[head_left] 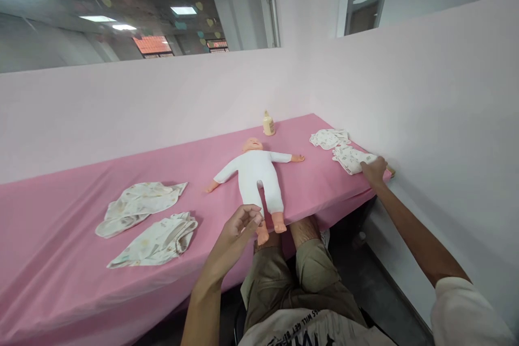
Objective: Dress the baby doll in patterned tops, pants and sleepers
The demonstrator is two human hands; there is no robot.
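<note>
A baby doll [258,174] in a white bodysuit lies on its back on the pink table [73,259], feet toward me. My left hand [239,230] hovers by the doll's left foot, fingers curled loosely, holding nothing that I can see. My right hand [373,169] reaches far right and rests on a folded patterned baby garment [351,158] near the table's right end, fingers pressed onto it. A second folded garment [328,138] lies just behind that one.
Two crumpled patterned cloths lie at the left, one [138,205] farther back and one [158,240] nearer the front edge. A small cream bottle [268,123] stands at the back by the pink wall. My knees are under the table edge.
</note>
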